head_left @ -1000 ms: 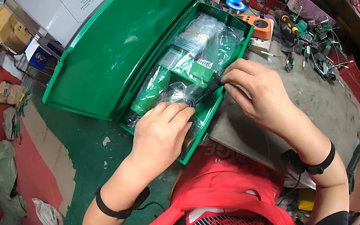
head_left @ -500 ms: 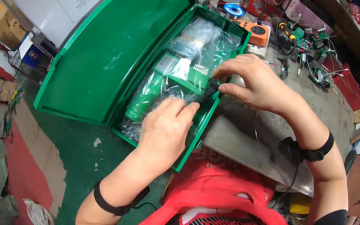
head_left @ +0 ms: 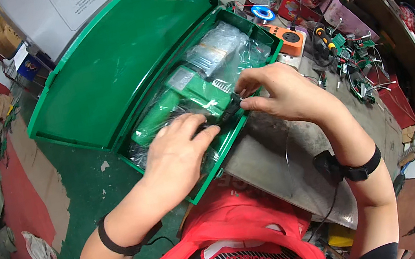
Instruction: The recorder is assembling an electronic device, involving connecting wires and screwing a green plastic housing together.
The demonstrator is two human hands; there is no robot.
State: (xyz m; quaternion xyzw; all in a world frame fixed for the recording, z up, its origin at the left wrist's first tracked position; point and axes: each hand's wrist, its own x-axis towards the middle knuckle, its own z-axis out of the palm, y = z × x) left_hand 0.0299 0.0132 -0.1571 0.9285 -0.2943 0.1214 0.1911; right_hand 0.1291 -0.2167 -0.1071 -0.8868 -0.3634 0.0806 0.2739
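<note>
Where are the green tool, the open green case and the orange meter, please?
green tool [head_left: 195, 90], head view, on its wrapped body.
open green case [head_left: 133, 54], head view, on its raised lid.
orange meter [head_left: 293, 40], head view, on its face.

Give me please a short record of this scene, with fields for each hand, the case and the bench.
left hand: flat on the clear plastic wrap in the case
right hand: fingertips pinching at the green tool
green case: lid open, holds the bagged tool
workbench: grey, with an orange meter and small parts behind the case
</note>
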